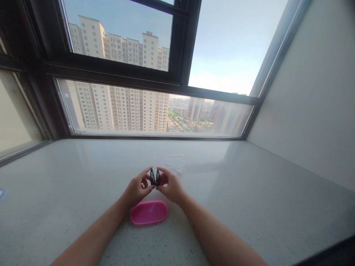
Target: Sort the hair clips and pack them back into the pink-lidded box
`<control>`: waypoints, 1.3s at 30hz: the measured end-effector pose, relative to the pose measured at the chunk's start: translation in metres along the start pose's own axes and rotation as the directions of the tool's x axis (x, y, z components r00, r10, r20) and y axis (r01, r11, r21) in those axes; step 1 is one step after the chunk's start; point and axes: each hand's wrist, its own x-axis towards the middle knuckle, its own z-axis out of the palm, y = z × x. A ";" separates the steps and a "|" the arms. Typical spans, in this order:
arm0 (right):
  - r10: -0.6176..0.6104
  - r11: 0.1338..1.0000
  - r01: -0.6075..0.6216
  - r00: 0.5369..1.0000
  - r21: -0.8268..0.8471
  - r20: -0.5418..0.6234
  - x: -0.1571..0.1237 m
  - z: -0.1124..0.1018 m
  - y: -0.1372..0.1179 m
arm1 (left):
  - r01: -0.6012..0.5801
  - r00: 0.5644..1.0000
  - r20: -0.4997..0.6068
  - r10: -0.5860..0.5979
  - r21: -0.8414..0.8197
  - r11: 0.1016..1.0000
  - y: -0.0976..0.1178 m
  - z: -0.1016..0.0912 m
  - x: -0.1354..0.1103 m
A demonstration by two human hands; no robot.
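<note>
Two black snap hair clips stand upright side by side above the sill. My left hand (140, 186) pinches the left hair clip (152, 177) between thumb and fingers. The right hair clip (158, 178) is pinched the same way in my right hand (171, 186). The clips are close together at their lower ends; whether they touch I cannot tell. Just below my hands, on the sill, lies a pink oval tray (149, 222), with nothing visible inside it.
The pale speckled sill (235, 207) runs to a dark window frame (155, 137). Beyond my hands lie a thin pinkish stick (174, 155) and a small metallic item (168, 164) with a clear loop. A white wall (305, 111) bounds the right side. Something blue (1, 193) shows at the left edge.
</note>
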 end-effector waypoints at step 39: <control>0.071 0.995 -0.073 0.997 -0.061 -0.037 0.000 -0.004 -0.005 | 0.030 0.999 -0.031 -0.028 0.061 0.998 0.002 -0.002 -0.002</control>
